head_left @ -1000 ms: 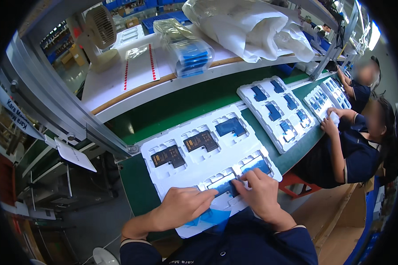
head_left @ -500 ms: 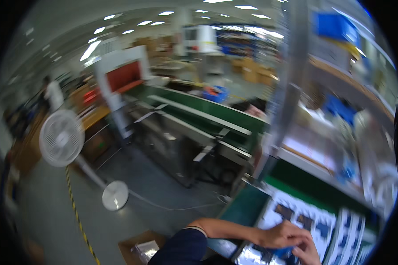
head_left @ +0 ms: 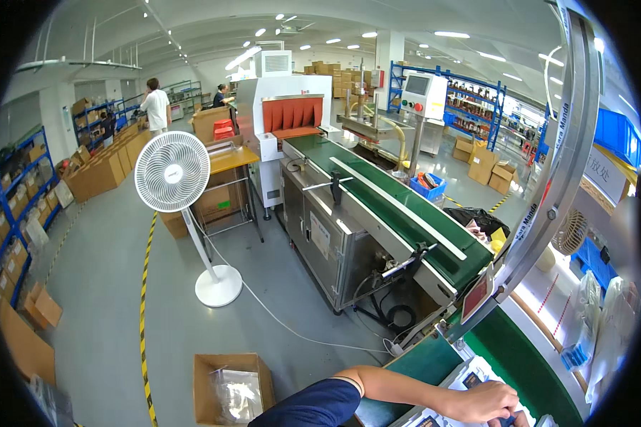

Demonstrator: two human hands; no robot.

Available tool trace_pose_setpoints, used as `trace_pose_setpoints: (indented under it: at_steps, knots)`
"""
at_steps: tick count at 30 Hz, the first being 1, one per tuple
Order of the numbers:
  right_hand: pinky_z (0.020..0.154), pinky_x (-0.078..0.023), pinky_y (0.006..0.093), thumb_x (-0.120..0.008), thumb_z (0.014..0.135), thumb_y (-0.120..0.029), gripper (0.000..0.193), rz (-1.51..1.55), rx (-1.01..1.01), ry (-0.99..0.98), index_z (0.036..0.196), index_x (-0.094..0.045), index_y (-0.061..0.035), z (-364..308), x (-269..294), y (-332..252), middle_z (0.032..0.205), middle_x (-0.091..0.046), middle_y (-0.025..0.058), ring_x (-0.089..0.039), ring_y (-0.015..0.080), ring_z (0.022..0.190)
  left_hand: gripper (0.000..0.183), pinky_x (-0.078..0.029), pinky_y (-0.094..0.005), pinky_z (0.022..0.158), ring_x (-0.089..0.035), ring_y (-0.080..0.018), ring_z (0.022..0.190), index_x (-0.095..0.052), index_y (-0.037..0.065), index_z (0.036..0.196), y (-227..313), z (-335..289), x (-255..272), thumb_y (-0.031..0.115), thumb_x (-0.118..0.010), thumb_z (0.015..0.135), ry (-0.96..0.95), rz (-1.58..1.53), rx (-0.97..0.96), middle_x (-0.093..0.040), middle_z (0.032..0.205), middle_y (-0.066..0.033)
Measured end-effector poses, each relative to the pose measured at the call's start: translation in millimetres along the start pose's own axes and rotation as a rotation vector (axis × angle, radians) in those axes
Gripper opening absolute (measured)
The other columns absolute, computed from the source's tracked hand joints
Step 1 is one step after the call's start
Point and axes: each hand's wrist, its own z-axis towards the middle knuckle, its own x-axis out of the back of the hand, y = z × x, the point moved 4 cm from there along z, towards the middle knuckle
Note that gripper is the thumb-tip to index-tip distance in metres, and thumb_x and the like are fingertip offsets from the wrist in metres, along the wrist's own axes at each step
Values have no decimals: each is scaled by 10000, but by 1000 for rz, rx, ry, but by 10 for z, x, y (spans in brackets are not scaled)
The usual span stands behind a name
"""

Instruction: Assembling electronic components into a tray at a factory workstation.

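Observation:
My left hand (head_left: 483, 403) reaches in from the lower edge, its fingers bent together in a pinch above white trays (head_left: 483, 367). My right hand (head_left: 520, 420) meets it at the fingertips and is mostly cut off by the lower edge. Between the two hands a small dark-blue piece (head_left: 506, 421) shows in part; its kind cannot be made out. Dark flat pieces (head_left: 471, 381) lie in the trays. The trays rest by a green work surface (head_left: 434, 356), beside a metal upright (head_left: 541, 192).
A green conveyor belt (head_left: 392, 199) runs to a machine with a red curtain (head_left: 292, 114). Left of it stands a white fan (head_left: 173, 173), its cable crossing the floor. An open carton (head_left: 206, 388) holds clear plastic. Bagged goods (head_left: 586, 313) hang right. People work farther back.
My view has swung left and up, so the hands and trays sit lower in the picture. Both hands stay together over the trays. The blurred surroundings are now sharp.

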Motion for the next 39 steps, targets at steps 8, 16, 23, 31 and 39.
trace_pose_setpoints:
  at_steps: [8, 16, 23, 31, 39]
  knots:
    - [792, -491, 266, -592, 948, -124, 215, 202, -209, -185, 1029, -662, 62, -166, 87, 388, 915, -676, 80, -610, 143, 839, 218, -453, -445, 722, -589, -363, 813, -518, 12, 778, -138, 129, -92, 182, -651, 810, 233, 13, -46, -581, 788, -153]
    - [598, -441, 328, -729, 782, -126, 151, 236, -210, 33, 753, -669, 10, 63, 59, 612, 664, -633, 123, -607, 231, 622, 456, -483, -308, 663, -568, -136, 741, -557, -15, 1036, -394, 220, 98, 347, -742, 829, 27, -231, 97, -622, 828, -81]
    - [612, -427, 242, -699, 881, -180, 216, 668, -444, 68, 898, -701, 35, -133, 245, 904, 761, -629, 43, -531, 69, 696, 250, -387, -230, 547, -481, -54, 624, -672, -19, 913, -336, 526, 163, 204, -747, 828, -224, -212, 66, -632, 745, -23]
    - [677, -456, 241, -662, 915, -190, 237, 623, -438, 148, 959, -662, 43, -222, 265, 1002, 825, -642, 48, -554, 87, 746, 184, -367, -186, 534, -488, 7, 614, -605, 23, 710, -444, 450, 169, 50, -769, 787, -176, -546, 387, -601, 733, 16]
    - [636, -443, 207, -664, 915, -178, 224, 650, -507, 150, 952, -667, 43, -207, 181, 1093, 810, -639, 24, -550, 63, 723, 173, -392, -194, 552, -521, -35, 630, -631, 3, 764, -642, 367, 386, 65, -792, 758, -107, -192, 289, -605, 693, 10]
